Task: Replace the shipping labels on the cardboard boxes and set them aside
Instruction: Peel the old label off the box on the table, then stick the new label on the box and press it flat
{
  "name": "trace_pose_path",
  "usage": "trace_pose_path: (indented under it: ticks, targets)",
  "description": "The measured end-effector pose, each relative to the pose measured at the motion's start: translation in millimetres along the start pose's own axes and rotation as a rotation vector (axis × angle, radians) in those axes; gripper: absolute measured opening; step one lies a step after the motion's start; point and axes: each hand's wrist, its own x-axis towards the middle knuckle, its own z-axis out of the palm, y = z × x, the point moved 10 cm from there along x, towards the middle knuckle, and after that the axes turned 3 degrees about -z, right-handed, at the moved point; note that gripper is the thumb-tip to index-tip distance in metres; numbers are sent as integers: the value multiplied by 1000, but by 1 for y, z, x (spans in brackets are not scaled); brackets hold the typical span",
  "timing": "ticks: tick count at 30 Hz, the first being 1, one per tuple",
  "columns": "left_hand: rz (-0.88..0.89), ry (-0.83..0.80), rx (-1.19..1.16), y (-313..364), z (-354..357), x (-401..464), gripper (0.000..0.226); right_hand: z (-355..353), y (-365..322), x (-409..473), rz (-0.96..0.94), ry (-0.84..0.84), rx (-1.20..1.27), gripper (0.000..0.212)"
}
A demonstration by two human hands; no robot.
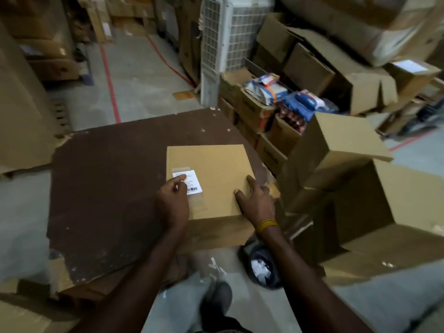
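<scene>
Item: cardboard box (211, 179), centre of brown board (108, 188), label (189, 180) at its 9 o'clock edge.
I judge it light, stiff; my left hand (173, 203) pinches the label, right hand (257, 200) presses flat, fingers spread, at 4 o'clock; I'd lift by side edges.

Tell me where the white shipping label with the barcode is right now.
In the head view, the white shipping label sits near the left edge of the flat brown cardboard box's top, under the left hand's fingertips; the right hand rests near the box's right edge.

Warehouse: stacked cardboard boxes (310, 68), red floor lines (109, 85), concrete floor (139, 75), packaged goods (266, 88).
</scene>
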Motion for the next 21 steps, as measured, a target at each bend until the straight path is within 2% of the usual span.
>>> trace_pose_path:
  ticks: [10,15,21]
  targets:
    - [106,-371,-47,2,52,-172,36,-66,149,-157,300,179,21,75]
    - [74,-550,7,-11,94,-258,28,-78,243,-233,476,194,56,72]
    - [56,-691,180,-69,170,-361,27,-63,374,-310,750,153,117,80]
